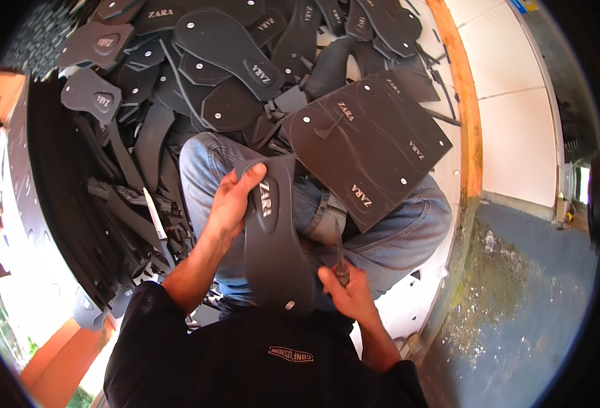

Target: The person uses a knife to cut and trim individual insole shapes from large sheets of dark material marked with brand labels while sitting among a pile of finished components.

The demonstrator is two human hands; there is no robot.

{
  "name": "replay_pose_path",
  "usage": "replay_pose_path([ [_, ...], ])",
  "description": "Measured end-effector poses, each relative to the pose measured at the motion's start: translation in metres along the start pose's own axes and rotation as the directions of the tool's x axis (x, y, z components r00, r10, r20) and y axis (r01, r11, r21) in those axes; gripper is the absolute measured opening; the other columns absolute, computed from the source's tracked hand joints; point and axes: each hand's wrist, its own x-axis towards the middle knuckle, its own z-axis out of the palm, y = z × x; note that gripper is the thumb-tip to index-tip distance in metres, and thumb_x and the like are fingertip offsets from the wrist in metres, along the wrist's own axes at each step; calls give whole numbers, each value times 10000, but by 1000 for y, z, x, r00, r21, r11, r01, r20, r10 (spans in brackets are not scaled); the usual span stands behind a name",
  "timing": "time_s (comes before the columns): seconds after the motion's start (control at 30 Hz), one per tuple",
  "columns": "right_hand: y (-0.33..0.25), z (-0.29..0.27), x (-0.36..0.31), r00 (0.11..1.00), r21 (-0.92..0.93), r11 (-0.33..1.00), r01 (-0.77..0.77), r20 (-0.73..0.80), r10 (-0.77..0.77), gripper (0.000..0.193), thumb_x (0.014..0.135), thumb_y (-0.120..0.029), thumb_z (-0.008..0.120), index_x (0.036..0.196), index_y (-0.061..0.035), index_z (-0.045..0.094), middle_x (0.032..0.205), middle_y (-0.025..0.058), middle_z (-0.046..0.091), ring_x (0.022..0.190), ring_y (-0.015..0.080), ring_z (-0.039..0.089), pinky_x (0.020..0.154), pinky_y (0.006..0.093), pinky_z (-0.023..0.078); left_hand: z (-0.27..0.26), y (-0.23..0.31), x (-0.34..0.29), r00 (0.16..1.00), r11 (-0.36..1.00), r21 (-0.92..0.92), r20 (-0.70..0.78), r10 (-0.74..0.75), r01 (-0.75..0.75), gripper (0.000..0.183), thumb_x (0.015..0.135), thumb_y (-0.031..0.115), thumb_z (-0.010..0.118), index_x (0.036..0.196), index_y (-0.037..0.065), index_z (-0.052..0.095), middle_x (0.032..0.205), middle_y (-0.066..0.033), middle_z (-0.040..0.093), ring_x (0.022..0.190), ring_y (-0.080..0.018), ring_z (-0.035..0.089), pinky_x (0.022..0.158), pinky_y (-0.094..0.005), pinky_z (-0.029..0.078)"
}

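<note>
My left hand (228,207) grips a dark grey foam sandal sole (272,255) near its top end, with the thumb on its face. The sole lies lengthwise over my lap, and a small pale spot shows near its lower end. In my right hand (351,294), a knife (341,266) is held by its handle, the narrow blade pointing away from me. The blade is beside the sole, apart from it. A dark foam sheet (388,146) with sole outlines rests across my right knee; a small dark scrap lies on it.
Beyond my crossed legs spreads a heap of cut soles (221,44) and thin foam offcuts (153,139). To my left, a pale pointed strip (156,216) lies among scraps. A wooden edge (468,122) borders the white surface on the right, beside a stained grey floor (524,292).
</note>
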Motion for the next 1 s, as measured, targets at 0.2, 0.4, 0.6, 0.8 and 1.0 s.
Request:
replay_pose_path([
  [0.2, -6, 4, 18, 970, -311, 945, 98, -183, -161, 385, 859, -332, 621, 679, -4, 527, 485, 142, 503, 452, 331, 538, 451, 391, 407, 17, -12, -25, 981, 989, 90, 144, -131, 119, 268, 864, 246, 636, 961, -4, 619, 809, -63, 659, 696, -117, 636, 618, -234, 526],
  [0.4, -3, 4, 25, 957, -312, 941, 133, -205, -203, 332, 839, -239, 648, 672, 21, 526, 477, 144, 452, 406, 214, 418, 436, 346, 353, 26, -7, -31, 966, 974, 221, 236, -109, 55, 279, 867, 232, 631, 985, -20, 629, 813, -64, 665, 694, -107, 629, 631, -231, 514],
  [0.6, -55, -18, 76, 920, -223, 906, 360, -74, -384, 227, 811, -181, 620, 739, 32, 587, 608, 212, 576, 578, 358, 590, 547, 390, 439, 37, -13, -37, 917, 940, 338, 364, -164, 34, 324, 892, 238, 605, 1090, -19, 607, 955, -61, 649, 864, -100, 587, 765, -251, 479],
  [0.8, -66, -52, 81, 997, 404, 914, -29, 83, -5, 247, 857, -259, 645, 785, -23, 630, 558, -16, 512, 476, 42, 445, 439, 216, 327, 43, -14, -18, 925, 938, 338, 325, -198, 82, 423, 928, 355, 521, 1115, -20, 578, 968, -73, 640, 874, -99, 579, 777, -260, 474],
  [1.0, -65, -71, 73, 899, 602, 734, 314, -437, -26, 237, 851, -214, 657, 727, -57, 530, 520, -28, 442, 410, 64, 381, 391, 223, 308, 18, -67, 24, 862, 999, 26, 506, 24, -43, 263, 924, 263, 510, 1030, 27, 559, 744, -68, 586, 678, -105, 554, 582, -241, 468],
])
